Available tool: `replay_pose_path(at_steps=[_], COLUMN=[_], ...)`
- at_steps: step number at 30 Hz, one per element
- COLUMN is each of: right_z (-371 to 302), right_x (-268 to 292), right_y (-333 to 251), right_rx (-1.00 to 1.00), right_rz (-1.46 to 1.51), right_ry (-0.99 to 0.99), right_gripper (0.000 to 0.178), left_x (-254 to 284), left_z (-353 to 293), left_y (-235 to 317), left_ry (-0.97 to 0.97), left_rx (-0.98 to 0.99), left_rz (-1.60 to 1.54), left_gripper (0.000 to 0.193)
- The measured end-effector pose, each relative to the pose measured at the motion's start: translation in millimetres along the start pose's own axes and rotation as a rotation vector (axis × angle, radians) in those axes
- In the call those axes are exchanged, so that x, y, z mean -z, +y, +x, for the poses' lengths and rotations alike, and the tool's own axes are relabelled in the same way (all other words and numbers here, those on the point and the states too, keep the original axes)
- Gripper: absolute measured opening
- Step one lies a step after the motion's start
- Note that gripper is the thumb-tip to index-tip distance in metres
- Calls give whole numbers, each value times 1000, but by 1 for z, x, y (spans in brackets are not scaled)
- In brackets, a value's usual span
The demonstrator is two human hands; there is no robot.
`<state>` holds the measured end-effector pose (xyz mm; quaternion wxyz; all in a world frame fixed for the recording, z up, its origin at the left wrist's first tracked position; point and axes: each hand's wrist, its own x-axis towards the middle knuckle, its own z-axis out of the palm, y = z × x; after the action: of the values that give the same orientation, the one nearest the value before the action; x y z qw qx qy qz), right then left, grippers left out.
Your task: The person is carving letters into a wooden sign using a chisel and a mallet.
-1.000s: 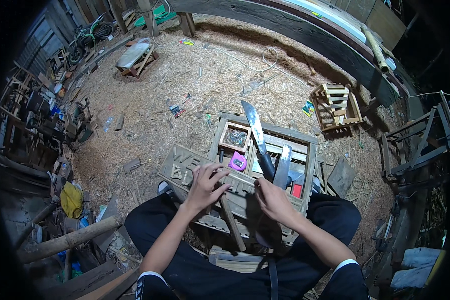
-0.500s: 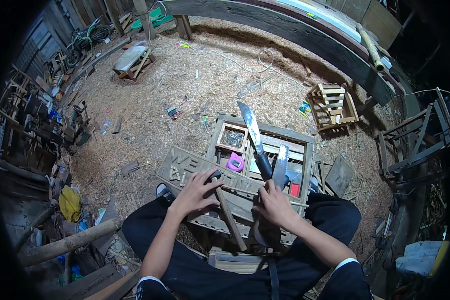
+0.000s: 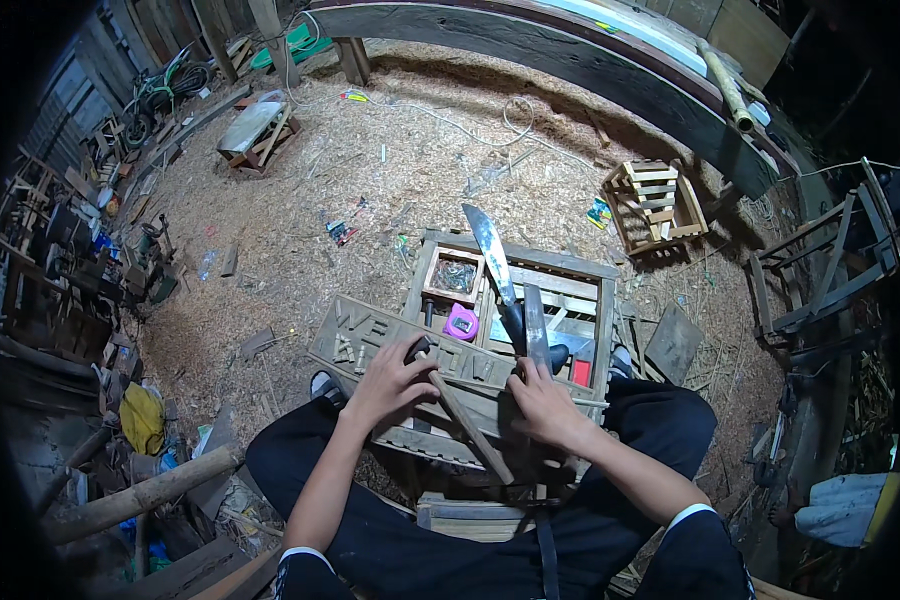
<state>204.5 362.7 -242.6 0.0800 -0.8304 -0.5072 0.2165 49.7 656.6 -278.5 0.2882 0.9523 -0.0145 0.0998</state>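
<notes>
Gripping one wooden-handled hammer (image 3: 475,430) near its dark head, the left hand (image 3: 382,388) overlies one letter-bearing board (image 3: 470,362), which overhangs the table's (image 3: 570,262) left edge; the right hand (image 3: 545,408) clasps one flat steel blade (image 3: 536,325). Beyond: one pink tape measure (image 3: 460,322), one machete (image 3: 490,250) crossing the far rim, broad shaving-strewn floor (image 3: 280,225), one slatted crate (image 3: 656,189).

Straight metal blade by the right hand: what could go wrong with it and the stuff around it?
Maybe a cut: the right hand has its fingers at the lower end of the straight metal blade.

The big curved knife lies uncovered close by, so a slip could be nasty.

Little wood pieces sit loose on the long board; a bump might scatter them.
</notes>
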Motion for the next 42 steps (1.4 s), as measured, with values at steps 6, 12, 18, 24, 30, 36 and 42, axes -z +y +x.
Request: replay_pose_path(at_steps=[6,12,18,24,30,36,42], right_z=[1,3,13,12,11,8,17], right_x=[2,15,23,44,80,49,49], right_y=[5,17,23,21,27,-8,11], right_rx=[90,104,107,56,-172,84,82], right_rz=[-85,-101,-68,146,231,321,149], right_ry=[79,196,361,341,356,258,340], right_gripper=[58,59,50,45,30,45,30], left_x=[-1,-4,-8,-9,-16,-32,-35], left_z=[0,-3,3,10,12,22,35], left_y=[-4,-7,-1,-1,1,6,9], left_ry=[18,50,127,213,230,273,373], left_rx=[-82,-78,48,71,24,196,322], left_rz=[65,54,-3,22,81,40,-147], left_gripper=[47,45,46,46,45,44,70])
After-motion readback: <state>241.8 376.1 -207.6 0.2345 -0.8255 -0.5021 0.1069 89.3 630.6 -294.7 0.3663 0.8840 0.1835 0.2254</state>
